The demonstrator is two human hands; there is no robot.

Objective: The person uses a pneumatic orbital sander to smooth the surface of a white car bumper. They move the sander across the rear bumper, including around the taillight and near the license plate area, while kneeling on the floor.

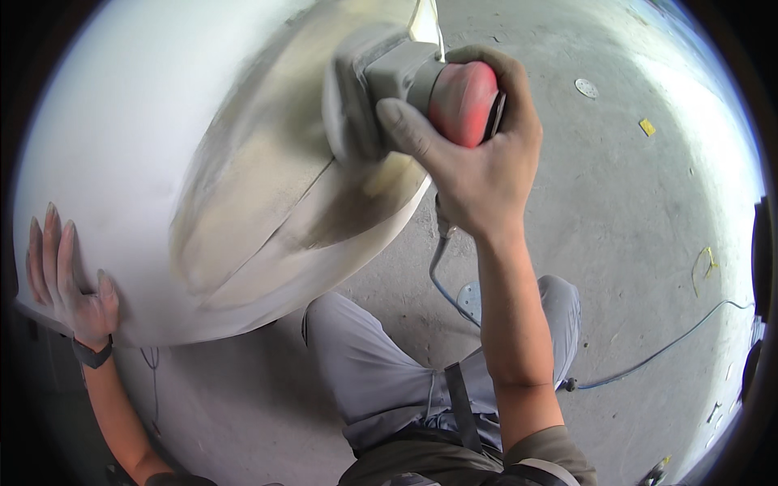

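Fingers [506,70] of right hand [486,170] curled round red top of sander [401,71], thumb along grey body. Left hand [79,301] flat, fingers slightly spread on panel [113,178], holding nothing. Sander sits against panel's tan patch [239,211]. Likely rigid, fairly weighty, vibrating in use; dust may make it slippery. Best hold: rounded top, palm over it, hose [435,269] clear.

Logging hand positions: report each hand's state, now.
Left hand: open, resting against the large, curved white panel.
Right hand: closed around the dusty, rounded red-and-grey sanding tool.
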